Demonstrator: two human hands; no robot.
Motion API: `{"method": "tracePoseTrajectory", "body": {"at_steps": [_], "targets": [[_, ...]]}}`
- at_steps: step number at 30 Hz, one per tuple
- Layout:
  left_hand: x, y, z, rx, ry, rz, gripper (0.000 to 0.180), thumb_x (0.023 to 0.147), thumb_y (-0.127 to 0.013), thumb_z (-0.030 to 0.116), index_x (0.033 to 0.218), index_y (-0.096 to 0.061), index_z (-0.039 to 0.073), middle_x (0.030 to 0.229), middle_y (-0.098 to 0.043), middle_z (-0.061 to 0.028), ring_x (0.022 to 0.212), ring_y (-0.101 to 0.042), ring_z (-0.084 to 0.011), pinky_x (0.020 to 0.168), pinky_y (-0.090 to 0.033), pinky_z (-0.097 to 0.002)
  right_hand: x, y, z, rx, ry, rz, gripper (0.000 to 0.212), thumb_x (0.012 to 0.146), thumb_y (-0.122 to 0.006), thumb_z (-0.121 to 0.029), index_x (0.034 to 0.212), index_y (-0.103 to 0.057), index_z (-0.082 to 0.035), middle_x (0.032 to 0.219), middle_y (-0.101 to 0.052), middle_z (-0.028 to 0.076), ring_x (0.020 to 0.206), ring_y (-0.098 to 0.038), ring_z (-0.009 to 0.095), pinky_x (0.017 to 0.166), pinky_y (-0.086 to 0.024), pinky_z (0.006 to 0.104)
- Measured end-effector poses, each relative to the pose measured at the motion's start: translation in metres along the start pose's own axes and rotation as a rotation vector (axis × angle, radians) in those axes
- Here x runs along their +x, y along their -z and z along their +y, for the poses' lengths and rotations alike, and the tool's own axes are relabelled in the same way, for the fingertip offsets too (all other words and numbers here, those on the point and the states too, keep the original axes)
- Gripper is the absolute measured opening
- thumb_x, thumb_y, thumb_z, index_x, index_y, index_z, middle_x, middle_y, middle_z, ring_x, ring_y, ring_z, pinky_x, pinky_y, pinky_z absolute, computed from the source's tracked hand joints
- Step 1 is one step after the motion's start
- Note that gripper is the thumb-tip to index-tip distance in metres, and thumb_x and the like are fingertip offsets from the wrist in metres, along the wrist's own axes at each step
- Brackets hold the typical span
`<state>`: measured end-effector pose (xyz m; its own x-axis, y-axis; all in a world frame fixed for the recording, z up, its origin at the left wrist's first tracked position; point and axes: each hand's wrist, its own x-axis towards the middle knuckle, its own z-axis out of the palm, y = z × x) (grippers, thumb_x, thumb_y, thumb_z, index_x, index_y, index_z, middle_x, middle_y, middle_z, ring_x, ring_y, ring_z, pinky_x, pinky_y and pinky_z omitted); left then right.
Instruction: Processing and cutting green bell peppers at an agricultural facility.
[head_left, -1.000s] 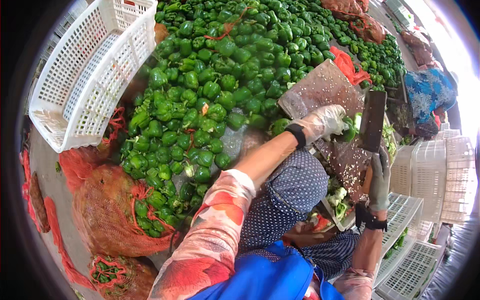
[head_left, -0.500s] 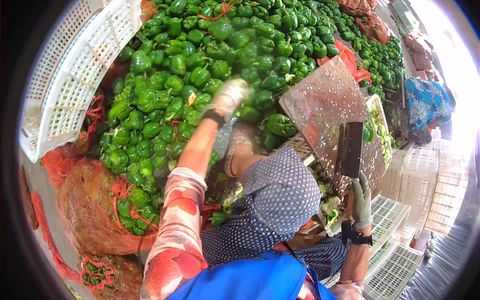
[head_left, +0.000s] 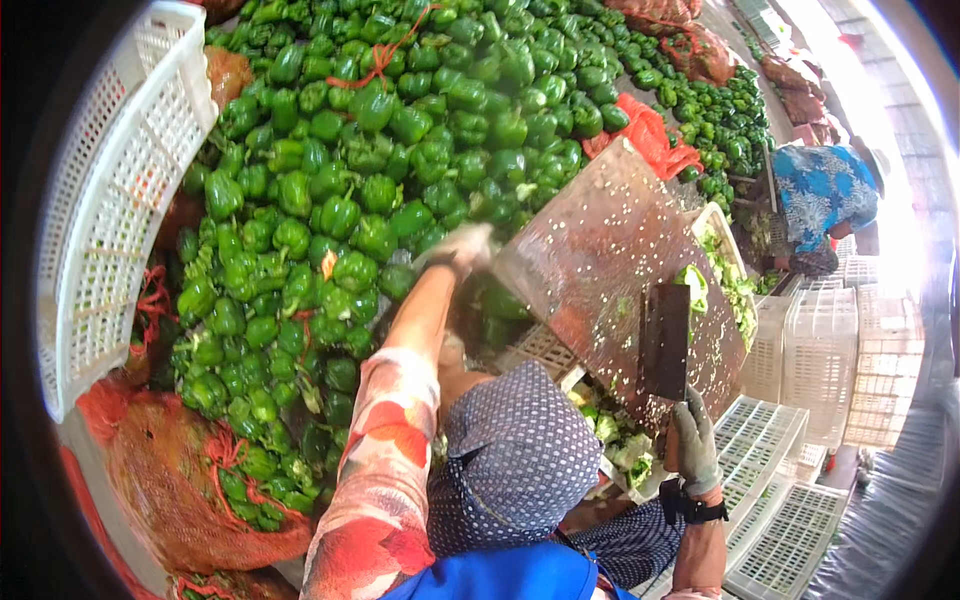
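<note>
My left hand (head_left: 462,245), pale-gloved and smeared by motion, is at the near edge of the green bell pepper pile (head_left: 340,215), close to the left corner of a cutting board (head_left: 590,240). Its fingers and anything in them cannot be made out. On the right, my gloved right hand (head_left: 695,440) grips the handle of a cleaver (head_left: 664,340). The dark, broad blade lies over the board, which is wet and strewn with pale seeds. Beside the blade is a cut piece of green pepper (head_left: 692,288).
A white crate (head_left: 135,190) stands at the left, above a red mesh sack (head_left: 180,480). Cut pepper scraps fill a container (head_left: 745,300) beyond the board. Stacked crates (head_left: 822,360) stand to the right. Another person in blue (head_left: 825,195) bends at the far right.
The left hand has moved off the pepper pile toward the board's left corner. The view has shifted rightward. My right hand keeps its hold on the cleaver over the board.
</note>
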<state>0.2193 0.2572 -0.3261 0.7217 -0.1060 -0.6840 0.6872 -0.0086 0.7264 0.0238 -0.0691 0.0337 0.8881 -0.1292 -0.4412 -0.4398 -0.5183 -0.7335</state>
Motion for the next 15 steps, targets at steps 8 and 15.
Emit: {"method": "tracePoseTrajectory", "body": {"at_steps": [8, 15], "targets": [[-0.211, 0.051, 0.063, -0.578, -0.24, 0.061, 0.05, 0.096, -0.05, 0.036, 0.136, -0.046, 0.008, 0.118, -0.062, -0.0105, 0.097, -0.063, -0.0257, 0.083, -0.054, -0.0383, -0.009, 0.013, 0.01, -0.063, 0.184, 0.031, 0.037, 0.092, -0.054, -0.015, 0.125, -0.053, 0.001, 0.081, -0.062, 0.008, 0.069, -0.053, 0.015, 0.066, -0.047, 0.0316], [-0.285, -0.047, 0.17, -0.16, -0.534, -0.21, 0.05, 0.088, -0.065, 0.026, 0.134, -0.045, 0.018, 0.122, -0.057, -0.0118, 0.107, -0.059, -0.0274, 0.085, -0.054, -0.0434, -0.012, 0.015, 0.054, -0.044, 0.242, 0.034, 0.041, 0.093, -0.054, -0.026, 0.126, -0.053, -0.001, 0.084, -0.066, 0.014, 0.074, -0.061, 0.018, 0.068, -0.049, 0.0328]]}}
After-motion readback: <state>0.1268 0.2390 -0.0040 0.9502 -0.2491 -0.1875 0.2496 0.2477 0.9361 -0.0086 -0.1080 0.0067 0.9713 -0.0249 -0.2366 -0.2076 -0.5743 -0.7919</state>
